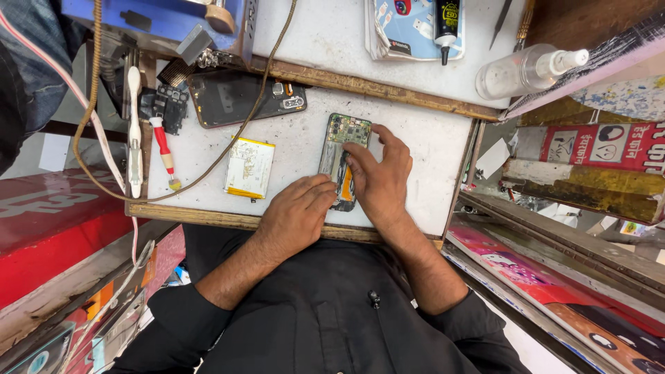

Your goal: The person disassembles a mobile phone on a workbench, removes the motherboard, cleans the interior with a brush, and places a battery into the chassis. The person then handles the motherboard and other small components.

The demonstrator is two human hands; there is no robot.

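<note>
An opened phone body point(342, 142) with its green circuit board showing lies on the white work surface point(291, 142). My right hand point(379, 176) rests over its right side, fingers pressing on the middle of the phone. My left hand point(296, 211) touches the phone's lower end with curled fingers. A flat battery point(249, 167) with a white and yellow face lies to the left of the phone. A dark back cover point(242, 98) lies further back.
A red-handled screwdriver point(163, 149) and a white toothbrush point(134, 128) lie at the left edge beside a looping brown cable point(90, 125). A clear spray bottle point(526, 69) and a black glue tube point(447, 24) sit at the back. Coloured boxes stack on the right.
</note>
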